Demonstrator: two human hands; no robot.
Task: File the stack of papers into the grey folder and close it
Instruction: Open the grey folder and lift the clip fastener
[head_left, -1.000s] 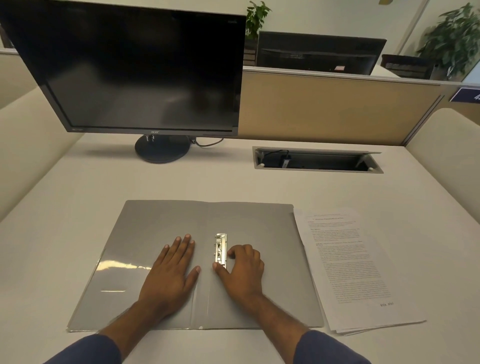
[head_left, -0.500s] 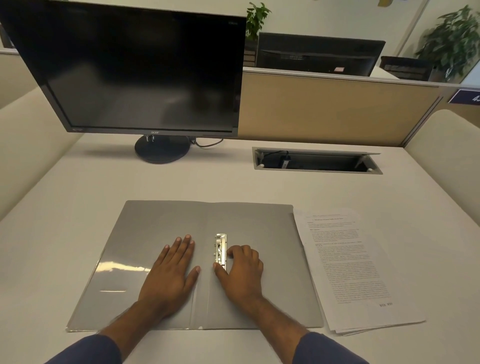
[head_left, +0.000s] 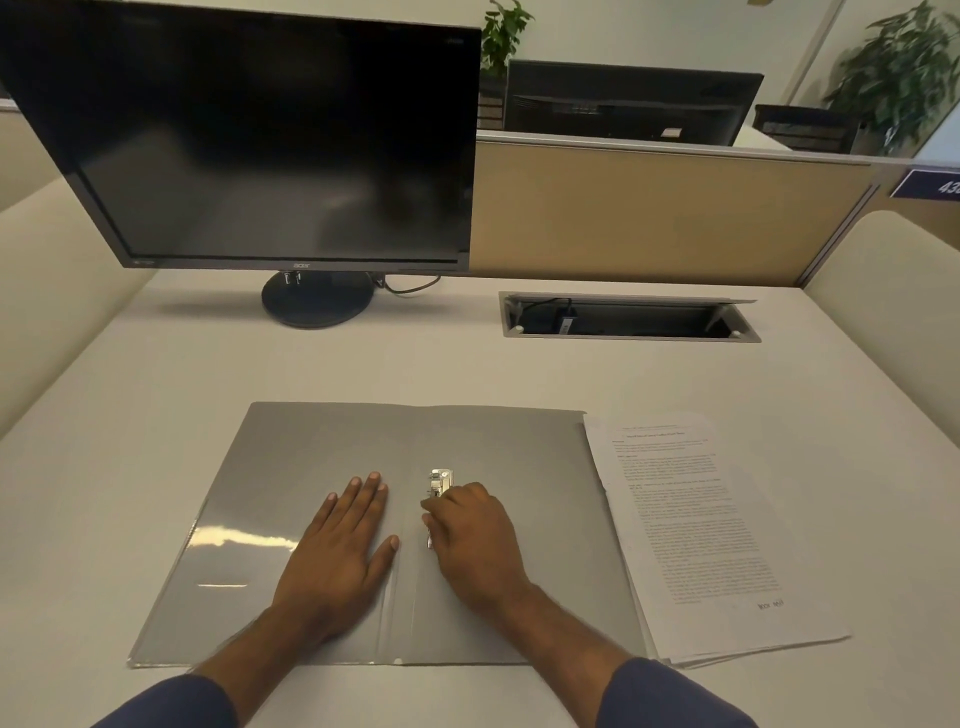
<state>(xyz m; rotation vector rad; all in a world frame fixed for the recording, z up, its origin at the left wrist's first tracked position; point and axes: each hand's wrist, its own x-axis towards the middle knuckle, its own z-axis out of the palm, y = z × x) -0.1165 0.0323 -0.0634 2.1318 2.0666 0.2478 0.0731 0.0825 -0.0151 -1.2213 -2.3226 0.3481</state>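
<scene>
The grey folder (head_left: 311, 467) lies open and flat on the desk in front of me. A metal clip (head_left: 440, 480) runs along its spine. My left hand (head_left: 345, 545) rests flat, fingers spread, on the folder's left leaf. My right hand (head_left: 470, 540) sits on the right leaf with fingers curled over the lower part of the clip, thumb and fingertips touching it. The stack of printed papers (head_left: 691, 530) lies on the desk just right of the folder, its left edge touching the folder's right edge.
A black monitor (head_left: 260, 135) on a round stand (head_left: 317, 299) stands at the back left. A cable box (head_left: 628, 317) is set into the white desk (head_left: 467, 364) at the back right. Padded cream partitions (head_left: 893, 291) flank both sides.
My right hand has shifted left and up over the clip, fingers now curled on it. The left hand, folder and papers have stayed in place.
</scene>
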